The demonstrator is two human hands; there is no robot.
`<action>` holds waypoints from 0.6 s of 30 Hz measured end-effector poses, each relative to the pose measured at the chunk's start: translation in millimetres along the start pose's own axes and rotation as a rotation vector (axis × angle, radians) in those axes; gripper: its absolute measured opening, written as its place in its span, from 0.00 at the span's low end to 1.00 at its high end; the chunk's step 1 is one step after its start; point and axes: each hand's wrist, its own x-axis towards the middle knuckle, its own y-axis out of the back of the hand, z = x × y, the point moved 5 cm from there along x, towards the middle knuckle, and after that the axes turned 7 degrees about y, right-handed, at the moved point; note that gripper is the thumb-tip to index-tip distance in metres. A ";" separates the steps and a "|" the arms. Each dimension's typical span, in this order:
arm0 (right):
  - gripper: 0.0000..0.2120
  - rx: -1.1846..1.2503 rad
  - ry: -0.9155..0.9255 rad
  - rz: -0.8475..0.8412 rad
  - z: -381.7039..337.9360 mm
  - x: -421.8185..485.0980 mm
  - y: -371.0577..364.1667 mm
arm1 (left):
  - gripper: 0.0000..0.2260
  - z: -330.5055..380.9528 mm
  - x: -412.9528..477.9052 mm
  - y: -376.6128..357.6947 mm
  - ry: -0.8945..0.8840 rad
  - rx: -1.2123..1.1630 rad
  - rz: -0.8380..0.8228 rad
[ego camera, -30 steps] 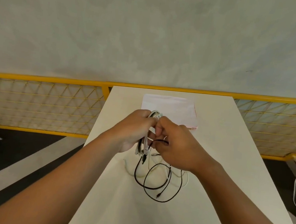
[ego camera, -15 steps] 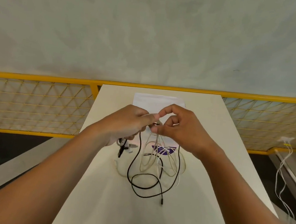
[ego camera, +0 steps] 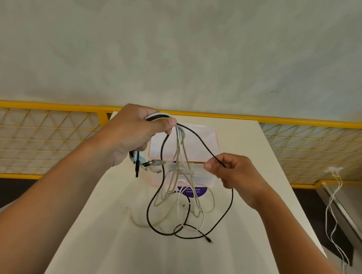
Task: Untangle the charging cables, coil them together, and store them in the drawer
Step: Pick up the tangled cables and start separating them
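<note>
On the white table: one translucent box, contents not discernible behind the hanging loops. One purple label on its near face, with white writing upside down and too small to read. Flat white sheet behind it.

Cables: one black cable, several pale cables, exact count unclear. Tangled loops trail onto the table.

Left hand is raised, fist gripping the bunched cables; two plugs dangle beneath it. Right hand pinches the black cable.
</note>
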 end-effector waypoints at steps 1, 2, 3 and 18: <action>0.10 -0.061 -0.015 -0.005 3.1 -0.5 -1.1 | 0.12 1.6 0.4 -0.9 -0.002 0.003 -0.010; 0.16 -0.104 -0.024 -0.021 6.0 0.0 -3.2 | 0.12 3.4 0.6 -2.2 -0.006 0.008 -0.026; 0.24 -0.135 -0.027 -0.041 7.7 1.4 -6.2 | 0.12 5.4 0.5 -4.0 -0.010 0.018 -0.046; 0.14 -0.043 0.135 -0.033 -9.1 22.4 -56.8 | 0.11 20.2 -0.9 9.6 -0.092 0.102 -0.058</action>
